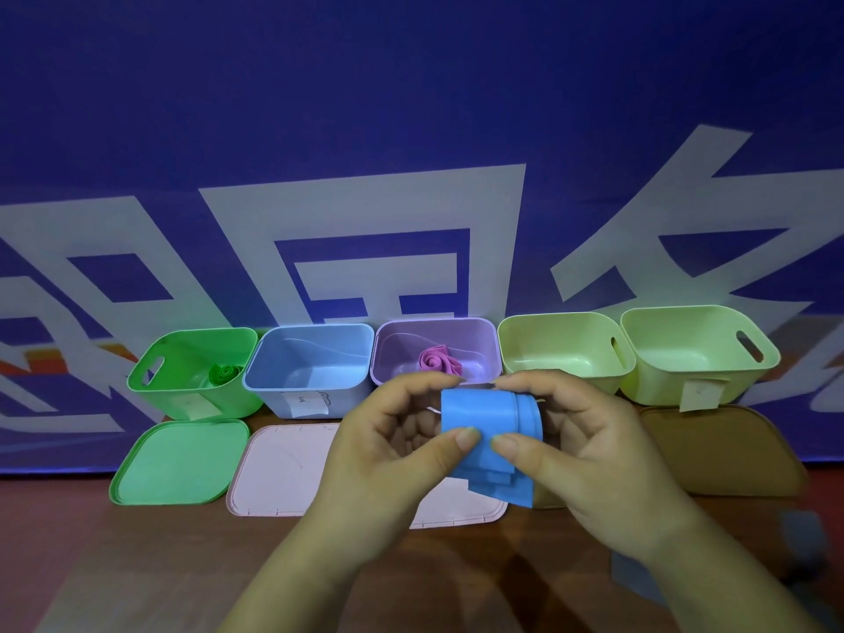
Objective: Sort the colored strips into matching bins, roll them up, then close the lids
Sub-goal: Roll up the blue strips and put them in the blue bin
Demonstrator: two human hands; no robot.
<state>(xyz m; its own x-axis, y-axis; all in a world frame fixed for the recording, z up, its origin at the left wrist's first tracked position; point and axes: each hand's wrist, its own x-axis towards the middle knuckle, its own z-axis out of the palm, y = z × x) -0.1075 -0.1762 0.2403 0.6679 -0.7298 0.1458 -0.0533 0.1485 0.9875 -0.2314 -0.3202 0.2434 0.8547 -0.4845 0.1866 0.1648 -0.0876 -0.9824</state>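
We are holding a blue strip point(491, 438), partly rolled, between both hands above the table. Our left hand point(388, 454) is pinching its near edge with thumb and fingers, and our right hand point(580, 450) is gripping the rolled end. Just beyond our fingertips the purple bin point(392, 358) is holding a rolled purple strip point(439, 360); left of it the blue bin point(310, 386) is sitting open, then the green bin point(182, 390) with a green roll point(225, 373). A pink lid point(278, 472) is lying under our left hand.
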